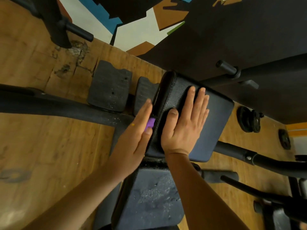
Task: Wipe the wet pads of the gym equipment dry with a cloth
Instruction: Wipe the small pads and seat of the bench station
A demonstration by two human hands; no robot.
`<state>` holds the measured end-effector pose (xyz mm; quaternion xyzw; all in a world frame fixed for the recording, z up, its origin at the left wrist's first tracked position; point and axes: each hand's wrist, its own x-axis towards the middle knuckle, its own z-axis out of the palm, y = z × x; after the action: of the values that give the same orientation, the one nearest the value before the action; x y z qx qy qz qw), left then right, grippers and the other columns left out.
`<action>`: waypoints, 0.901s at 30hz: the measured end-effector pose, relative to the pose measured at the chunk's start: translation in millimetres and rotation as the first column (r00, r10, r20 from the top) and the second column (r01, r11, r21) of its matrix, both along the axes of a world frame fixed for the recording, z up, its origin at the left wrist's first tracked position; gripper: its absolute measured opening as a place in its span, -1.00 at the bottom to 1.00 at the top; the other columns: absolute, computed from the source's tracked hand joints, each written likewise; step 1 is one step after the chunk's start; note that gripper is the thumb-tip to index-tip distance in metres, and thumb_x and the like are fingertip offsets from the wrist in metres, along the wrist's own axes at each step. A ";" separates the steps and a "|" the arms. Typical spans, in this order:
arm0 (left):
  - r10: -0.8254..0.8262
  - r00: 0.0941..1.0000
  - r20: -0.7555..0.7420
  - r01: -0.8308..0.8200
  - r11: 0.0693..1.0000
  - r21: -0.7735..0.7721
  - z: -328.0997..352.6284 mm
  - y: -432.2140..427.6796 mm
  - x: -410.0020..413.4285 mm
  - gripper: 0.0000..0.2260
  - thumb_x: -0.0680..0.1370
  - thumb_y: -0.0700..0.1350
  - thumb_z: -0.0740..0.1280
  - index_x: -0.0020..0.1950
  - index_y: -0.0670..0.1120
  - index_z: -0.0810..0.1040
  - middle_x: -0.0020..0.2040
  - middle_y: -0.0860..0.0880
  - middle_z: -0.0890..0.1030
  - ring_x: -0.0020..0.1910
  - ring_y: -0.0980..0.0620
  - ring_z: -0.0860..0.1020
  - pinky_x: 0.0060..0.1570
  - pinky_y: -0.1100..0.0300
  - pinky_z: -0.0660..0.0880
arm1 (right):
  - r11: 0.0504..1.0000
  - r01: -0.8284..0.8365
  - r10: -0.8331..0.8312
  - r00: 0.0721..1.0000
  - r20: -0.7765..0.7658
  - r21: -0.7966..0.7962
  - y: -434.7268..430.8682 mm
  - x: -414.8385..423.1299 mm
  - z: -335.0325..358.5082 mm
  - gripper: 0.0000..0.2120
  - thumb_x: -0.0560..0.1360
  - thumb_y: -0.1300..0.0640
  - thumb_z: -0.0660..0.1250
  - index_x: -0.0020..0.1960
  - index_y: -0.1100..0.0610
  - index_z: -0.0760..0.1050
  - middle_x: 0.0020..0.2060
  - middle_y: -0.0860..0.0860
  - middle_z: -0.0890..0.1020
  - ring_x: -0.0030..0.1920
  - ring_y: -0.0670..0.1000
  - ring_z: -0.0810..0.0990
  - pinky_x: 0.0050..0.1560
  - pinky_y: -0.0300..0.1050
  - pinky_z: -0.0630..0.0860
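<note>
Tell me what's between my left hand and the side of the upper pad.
A purple cloth, which the left hand presses against the upper pad, mostly hidden, in the head view.

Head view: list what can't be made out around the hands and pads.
All in the head view.
Purple cloth: mostly hidden under the left hand, which is motion-blurred.
Upper pad: surface beneath the flat right hand is covered; wetness there unknown.
Lower pad: near end cut off by the frame's bottom edge.
</note>
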<state>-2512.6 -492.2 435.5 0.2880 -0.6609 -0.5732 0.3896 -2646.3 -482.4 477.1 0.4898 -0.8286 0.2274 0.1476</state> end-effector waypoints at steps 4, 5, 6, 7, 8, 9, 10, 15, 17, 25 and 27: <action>0.026 0.999 0.020 -0.027 0.998 0.061 -6.9 21.8 5.0 -0.50 0.73 -0.02 0.02 0.65 -0.04 -0.02 0.66 0.11 0.04 0.60 -0.09 0.16 0.52 -0.05 0.24 | 1.000 0.003 -0.003 1.000 0.008 0.002 -1.3 0.6 0.4 -0.36 0.58 -0.03 0.01 0.62 0.15 0.14 0.62 0.13 0.12 0.63 0.14 -0.02 0.59 0.24 -0.02; 0.028 1.000 0.006 -0.029 0.998 0.056 -5.2 17.3 2.5 -0.51 0.73 -0.05 0.02 0.65 -0.08 -0.01 0.66 0.07 0.05 0.62 -0.02 0.12 0.56 0.01 0.20 | 1.000 0.006 -0.006 1.000 0.006 0.002 -1.6 1.0 0.6 -0.36 0.58 -0.03 0.01 0.62 0.15 0.14 0.62 0.13 0.12 0.63 0.14 -0.01 0.59 0.24 -0.02; 0.036 0.999 0.005 -0.036 0.998 0.043 -2.7 10.2 -1.5 -0.52 0.74 -0.11 0.03 0.65 -0.13 0.02 0.66 0.02 0.07 0.63 0.03 0.08 0.57 0.07 0.14 | 1.000 0.006 -0.006 1.000 0.004 0.003 -1.4 1.6 0.9 -0.36 0.58 -0.03 0.01 0.62 0.15 0.14 0.62 0.14 0.12 0.63 0.15 -0.01 0.59 0.23 -0.02; 0.052 0.999 0.014 -0.052 0.998 0.022 0.8 0.6 -6.1 -0.53 0.73 -0.17 0.05 0.64 -0.18 0.05 0.66 -0.03 0.09 0.63 0.04 0.06 0.58 0.12 0.11 | 1.000 0.004 -0.004 1.000 0.002 0.002 -1.4 1.8 1.1 -0.36 0.58 -0.03 0.01 0.62 0.16 0.14 0.62 0.14 0.12 0.63 0.15 0.00 0.59 0.23 -0.02; 0.068 0.998 0.014 -0.068 0.998 -0.003 5.7 -10.7 -11.7 -0.53 0.72 -0.21 0.07 0.63 -0.21 0.08 0.65 -0.08 0.11 0.63 0.03 0.06 0.58 0.13 0.08 | 1.000 0.002 -0.002 1.000 0.001 -0.001 -1.1 1.4 1.2 -0.36 0.57 -0.03 0.01 0.62 0.16 0.15 0.62 0.14 0.13 0.63 0.15 0.00 0.59 0.23 -0.02; 0.072 0.997 -0.001 -0.072 0.997 -0.033 11.7 -23.3 -17.1 -0.54 0.71 -0.24 0.09 0.62 -0.24 0.10 0.64 -0.12 0.13 0.63 0.01 0.06 0.59 0.13 0.07 | 1.000 0.000 0.001 1.000 0.003 -0.004 -1.1 0.7 1.0 -0.36 0.58 -0.03 0.01 0.62 0.16 0.15 0.62 0.15 0.14 0.63 0.16 0.01 0.59 0.23 -0.02; 0.064 0.998 -0.020 -0.065 0.996 -0.067 19.3 -36.3 -22.4 -0.54 0.71 -0.26 0.10 0.61 -0.27 0.11 0.63 -0.14 0.14 0.63 -0.01 0.07 0.59 0.11 0.07 | 1.000 -0.003 0.003 1.000 0.004 -0.008 -1.2 0.4 0.5 -0.36 0.58 -0.04 0.01 0.62 0.16 0.16 0.62 0.15 0.14 0.63 0.16 0.02 0.59 0.23 -0.01; -0.019 0.998 -0.058 0.018 1.000 -0.013 41.0 -88.4 -44.9 -0.53 0.73 -0.17 0.08 0.64 -0.20 0.08 0.57 -0.32 0.22 0.53 -0.34 0.21 0.51 -0.18 0.19 | 1.000 -0.010 0.010 1.000 0.000 -0.022 -0.6 -0.3 0.1 -0.37 0.59 -0.03 0.02 0.62 0.16 0.14 0.61 0.15 0.14 0.63 0.16 0.02 0.58 0.24 -0.01; -0.042 0.992 -0.116 0.052 0.995 0.083 40.5 -92.0 -43.4 -0.52 0.73 -0.12 0.08 0.64 -0.17 0.09 0.47 -0.40 0.33 0.47 -0.35 0.31 0.44 -0.27 0.26 | 1.000 -0.010 0.011 1.000 0.005 -0.024 -1.5 0.0 -0.1 -0.37 0.58 -0.03 0.02 0.62 0.15 0.14 0.62 0.15 0.14 0.63 0.16 0.02 0.58 0.24 -0.01; -0.023 0.989 -0.147 0.053 0.978 0.200 10.2 -39.3 -17.2 -0.55 0.74 -0.11 0.08 0.64 -0.10 0.14 0.17 -0.07 0.42 0.15 -0.03 0.42 0.25 -0.02 0.32 | 1.000 -0.004 0.004 1.000 0.014 -0.028 -1.2 1.0 0.1 -0.37 0.58 -0.02 0.02 0.62 0.15 0.15 0.62 0.14 0.14 0.63 0.15 0.02 0.59 0.23 -0.02; -0.010 0.992 -0.127 0.029 0.988 0.151 13.4 -39.6 -18.1 -0.55 0.74 -0.19 0.08 0.63 -0.20 0.12 0.41 -0.15 0.43 0.41 -0.06 0.42 0.47 -0.02 0.28 | 1.000 -0.003 0.003 1.000 0.012 -0.030 -0.9 1.6 0.4 -0.37 0.58 -0.03 0.01 0.62 0.15 0.15 0.62 0.14 0.14 0.63 0.15 0.02 0.59 0.22 -0.03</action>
<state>-2530.7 -531.9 448.9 0.2738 -0.5919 -0.6429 0.4017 -2644.7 -483.3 477.5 0.4875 -0.8252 0.2432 0.1494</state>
